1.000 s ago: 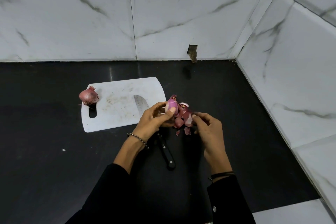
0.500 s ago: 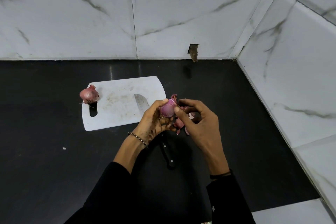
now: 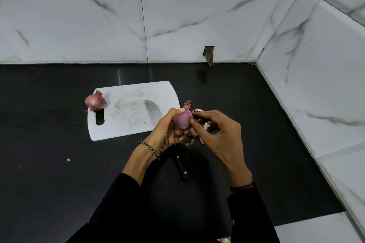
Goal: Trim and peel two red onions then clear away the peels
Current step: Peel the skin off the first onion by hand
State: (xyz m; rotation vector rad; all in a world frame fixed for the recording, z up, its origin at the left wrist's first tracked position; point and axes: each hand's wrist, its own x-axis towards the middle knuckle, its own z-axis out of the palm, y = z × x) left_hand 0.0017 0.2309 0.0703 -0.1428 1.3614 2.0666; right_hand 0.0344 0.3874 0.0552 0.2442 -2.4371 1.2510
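My left hand (image 3: 167, 132) grips a partly peeled red onion (image 3: 182, 120) above the black counter, just right of the white cutting board (image 3: 126, 116). The thumb and forefinger of my right hand (image 3: 221, 136) pinch at the skin on the onion's right side. Loose peels (image 3: 194, 134) lie on the counter beneath and behind my hands. A second red onion (image 3: 95, 101), still in its skin, sits at the board's far left corner. A knife lies under my hands, its blade (image 3: 153, 111) on the board and its black handle (image 3: 181, 165) on the counter.
The black counter (image 3: 49, 163) runs to marble-tiled walls at the back and right, meeting in a corner at the far right. A small hole (image 3: 209, 54) is cut in the back wall tile. A white crumb (image 3: 68, 159) lies on the counter to the left.
My right hand has risen from the peels on the counter to the onion and now pinches its skin. My left hand has turned the onion slightly.
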